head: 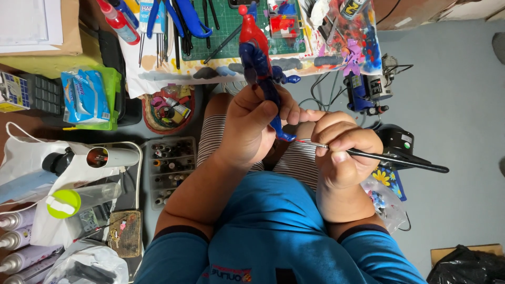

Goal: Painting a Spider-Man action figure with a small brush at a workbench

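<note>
The person wears a bright blue short-sleeved shirt (273,226), and each sleeve ends in a narrow dark band just above the elbow. Low on the front of the shirt there is a small printed mark in red and pale letters. Below the shirt, shorts (297,158) with thin dark and pale stripes cover the knees.

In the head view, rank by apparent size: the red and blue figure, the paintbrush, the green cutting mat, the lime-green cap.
1. Green cutting mat, though tools cover part of it.
2. Red and blue figure and paintbrush: similar length, unsure.
3. Lime-green cap, smallest.
</note>
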